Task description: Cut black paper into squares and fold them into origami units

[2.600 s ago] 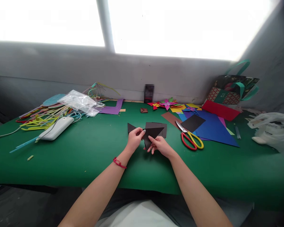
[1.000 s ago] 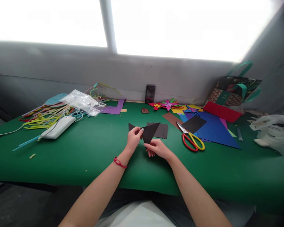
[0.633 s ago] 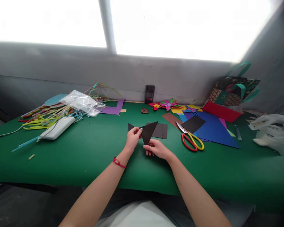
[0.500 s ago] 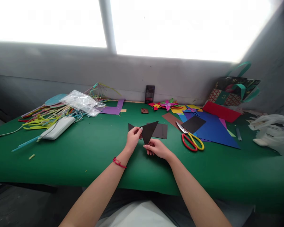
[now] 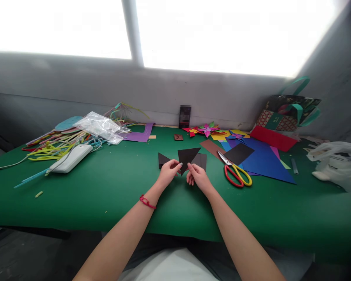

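Observation:
A folded black paper triangle (image 5: pixel 187 156) is held up in front of me, its point toward the table. My left hand (image 5: pixel 168 173) pinches its left edge between thumb and fingers. My right hand (image 5: pixel 199 177) pinches the lower right edge, with its other fingers curled below. Just behind my left hand a second dark folded paper (image 5: pixel 163 159) lies on the green table, partly covered by the hand. Behind my right hand lie dark paper squares (image 5: pixel 202 160), partly hidden by the triangle.
Scissors (image 5: pixel 236 171) with red and yellow handles lie to the right, beside blue paper (image 5: pixel 269 164). Folded paper stars (image 5: pixel 207 129) and a small brown folded piece (image 5: pixel 178 137) sit at the back. Left are pipe cleaners (image 5: pixel 46 153), a white power strip (image 5: pixel 71 158) and a plastic bag (image 5: pixel 101 127).
The black triangle has turned and shifted slightly right. My right hand has moved up along its edge, and my left hand a little right and down. The other things stay put.

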Demonstrator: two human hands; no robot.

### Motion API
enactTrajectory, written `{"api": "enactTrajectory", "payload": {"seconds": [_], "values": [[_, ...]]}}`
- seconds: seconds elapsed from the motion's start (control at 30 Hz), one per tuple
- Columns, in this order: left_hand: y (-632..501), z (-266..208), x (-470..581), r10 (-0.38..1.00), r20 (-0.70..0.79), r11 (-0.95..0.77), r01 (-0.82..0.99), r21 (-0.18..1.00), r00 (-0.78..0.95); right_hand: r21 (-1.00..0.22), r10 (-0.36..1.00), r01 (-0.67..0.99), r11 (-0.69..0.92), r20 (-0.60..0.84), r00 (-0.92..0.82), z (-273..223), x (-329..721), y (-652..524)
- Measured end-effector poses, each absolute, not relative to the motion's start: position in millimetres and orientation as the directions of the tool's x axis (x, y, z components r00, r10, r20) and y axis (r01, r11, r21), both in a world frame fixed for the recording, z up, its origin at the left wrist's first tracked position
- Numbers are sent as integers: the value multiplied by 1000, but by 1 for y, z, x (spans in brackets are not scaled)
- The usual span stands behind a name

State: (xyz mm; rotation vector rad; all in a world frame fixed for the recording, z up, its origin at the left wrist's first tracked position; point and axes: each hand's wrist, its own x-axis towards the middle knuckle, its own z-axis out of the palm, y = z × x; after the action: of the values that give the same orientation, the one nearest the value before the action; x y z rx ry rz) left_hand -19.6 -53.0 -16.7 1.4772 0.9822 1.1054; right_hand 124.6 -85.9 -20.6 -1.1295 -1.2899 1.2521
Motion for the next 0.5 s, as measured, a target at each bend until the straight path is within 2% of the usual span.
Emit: {"api": "enactTrajectory", "payload": {"seconds": [0.1, 0.17, 0.33, 0.43, 0.5], "values": [[-56, -16, -18, 929, 123, -158, 71, 985, 349, -997, 996, -52, 56, 52, 76, -18, 131, -84], [-60, -13, -17, 911, 155, -218, 126, 968, 383, -996, 977, -63, 69, 55, 204, -18, 136, -83], [-63, -7, -23, 888, 442, -458, 355, 815, 130, -992, 895, -89, 89, 40, 445, -23, 149, -81], [-59, -10, -30, 876, 480, -435, 513, 740, 49, -989, 857, -97, 114, 49, 512, -24, 153, -80], [-55, -16, -34, 903, 428, -360, 611, 705, 37, -988, 850, -99, 118, 49, 525, -25, 154, -80]]}}
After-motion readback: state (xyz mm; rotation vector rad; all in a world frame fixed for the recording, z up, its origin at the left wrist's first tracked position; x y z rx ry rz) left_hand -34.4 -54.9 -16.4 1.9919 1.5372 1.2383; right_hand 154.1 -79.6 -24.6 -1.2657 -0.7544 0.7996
